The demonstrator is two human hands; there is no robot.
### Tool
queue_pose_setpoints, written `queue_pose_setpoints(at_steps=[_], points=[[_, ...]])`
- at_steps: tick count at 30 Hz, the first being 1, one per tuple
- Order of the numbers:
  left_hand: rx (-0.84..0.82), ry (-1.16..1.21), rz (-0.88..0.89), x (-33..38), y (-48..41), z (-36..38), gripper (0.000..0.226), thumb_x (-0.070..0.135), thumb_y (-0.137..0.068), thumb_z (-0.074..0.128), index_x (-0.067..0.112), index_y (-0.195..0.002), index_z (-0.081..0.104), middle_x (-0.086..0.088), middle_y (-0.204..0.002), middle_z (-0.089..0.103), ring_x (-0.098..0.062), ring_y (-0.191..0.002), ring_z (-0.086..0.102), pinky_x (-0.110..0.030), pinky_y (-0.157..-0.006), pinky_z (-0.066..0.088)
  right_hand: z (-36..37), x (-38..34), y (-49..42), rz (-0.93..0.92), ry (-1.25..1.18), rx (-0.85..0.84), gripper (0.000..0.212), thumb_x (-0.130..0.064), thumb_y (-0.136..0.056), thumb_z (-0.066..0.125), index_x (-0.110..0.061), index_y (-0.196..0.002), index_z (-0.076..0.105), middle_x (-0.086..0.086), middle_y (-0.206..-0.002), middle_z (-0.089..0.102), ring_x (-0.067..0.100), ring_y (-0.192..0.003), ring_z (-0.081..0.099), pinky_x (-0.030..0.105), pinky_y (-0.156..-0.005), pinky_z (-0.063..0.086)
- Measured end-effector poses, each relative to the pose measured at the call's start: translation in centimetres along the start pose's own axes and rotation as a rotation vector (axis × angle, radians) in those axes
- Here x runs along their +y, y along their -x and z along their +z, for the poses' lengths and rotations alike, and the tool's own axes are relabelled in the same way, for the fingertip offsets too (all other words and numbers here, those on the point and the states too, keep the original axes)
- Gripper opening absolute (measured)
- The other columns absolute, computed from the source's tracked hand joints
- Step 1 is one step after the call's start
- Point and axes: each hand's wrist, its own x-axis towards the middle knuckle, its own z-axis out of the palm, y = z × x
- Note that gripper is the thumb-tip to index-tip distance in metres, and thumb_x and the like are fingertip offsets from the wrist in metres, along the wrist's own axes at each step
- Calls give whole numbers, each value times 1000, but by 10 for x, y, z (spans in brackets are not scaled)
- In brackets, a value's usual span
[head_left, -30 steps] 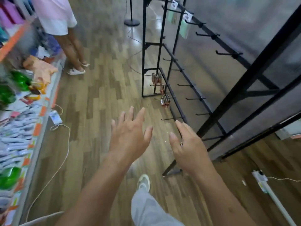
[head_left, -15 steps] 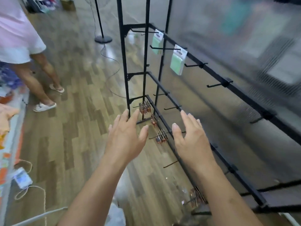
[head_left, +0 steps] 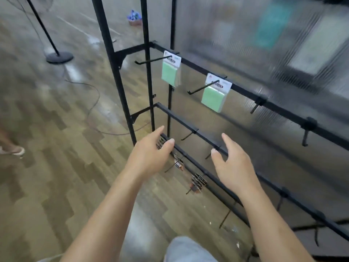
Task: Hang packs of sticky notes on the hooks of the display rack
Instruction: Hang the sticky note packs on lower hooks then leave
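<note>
Round stand base (head_left: 59, 57) on wood floor (head_left: 47, 167); cable (head_left: 99, 94) nearby

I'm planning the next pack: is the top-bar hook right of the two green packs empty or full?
Empty: the hook juts out bare; nothing hangs on it.

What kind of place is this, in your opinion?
Probably a shop, perhaps a stationery store: a black display rack with peg hooks, and two packs of green sticky notes hanging from two of them.

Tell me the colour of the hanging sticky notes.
Light green sticky notes, white header cards; head view shows them.
</note>
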Motion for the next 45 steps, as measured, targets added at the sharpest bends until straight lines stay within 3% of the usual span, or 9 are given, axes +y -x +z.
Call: queue_pose_setpoints(at_steps=[6, 9, 17, 19, 25, 29, 35, 39, 45], points=[[-143, 296, -43, -16, -94, -9, 53, 50, -93, 55, 37, -143, 44, 8, -137, 54, -11, -122, 52, -37, -102, 46, 28, -22, -59, 139, -119, 89, 60, -36, -99, 48, -32, -152, 20, -9, -157, 27, 14, -144, 26, 37, -115, 27], [-163, 311, -12, -12, -143, -13, 46, 43, -97, 54, 30, -141, 48, 9, -130, 57, -6, -114, 51, -24, -92, 36, 43, -27, -98, 201, -193, 181, 63, -34, -98, 51, -31, -153, 18, -7, -156, 30, 14, -142, 30, 39, -114, 30], [-137, 219, 92, 3, -267, -28, 47, 36, -97, 55, 25, -141, 43, 15, -112, 54, -12, -111, 50, -29, -90, 37, 60, -45, -192, 324, -311, 463, 67, -19, -92, 61, -20, -148, 25, -2, -145, 44, 19, -134, 41, 43, -110, 38], [-118, 289, 74, 7, -290, -29, 49, 32, -97, 56, 26, -143, 40, 19, -104, 49, -11, -109, 48, -29, -90, 37, 61, -51, -202, 365, -325, 528, 67, -16, -91, 63, -14, -146, 25, -7, -132, 47, 19, -128, 45, 34, -102, 39], [-102, 434, -67, -8, -344, -33, 81, 37, -90, 64, 32, -155, 16, -1, -154, 35, -26, -138, 37, -45, -112, 34, 64, -60, -208, 442, -445, 655, 59, -13, -89, 65, -14, -139, 34, -8, -116, 51, 10, -105, 54, 21, -78, 42], [-214, 669, -33, -12, -358, -35, 53, 23, -91, 65, 26, -139, 44, 0, -128, 59, -18, -116, 56, -37, -92, 46, 67, -68, -209, 484, -561, 709, 34, -12, -90, 64, -14, -118, 43, -6, -91, 61, 1, -80, 54, 6, -48, 38], [-208, 638, -4, -11, -371, -35, 17, 20, -86, 71, 22, -96, 57, 3, -94, 61, -17, -85, 55, -36, -77, 45, 70, -82, -206, 466, -578, 728, 15, -14, -93, 60, -14, -79, 55, -3, -82, 63, 12, -80, 60, 12, -45, 42], [-188, 658, 52, -7, -372, -36, 22, 16, -83, 73, 18, -92, 54, 3, -83, 56, -14, -73, 48, -31, -64, 39, 80, -91, -201, 461, -600, 795, 11, -19, -96, 56, -13, -87, 52, 3, -82, 61, 21, -77, 60, 32, -58, 48], [-268, 690, 53, -11, -366, -43, 26, 9, -85, 71, 14, -104, 54, -1, -97, 66, -16, -87, 62, -34, -75, 52, 97, -103, -188, 438, -730, 868, 11, -13, -96, 54, -19, -86, 54, -12, -74, 62, 7, -72, 59, 22, -55, 44]])
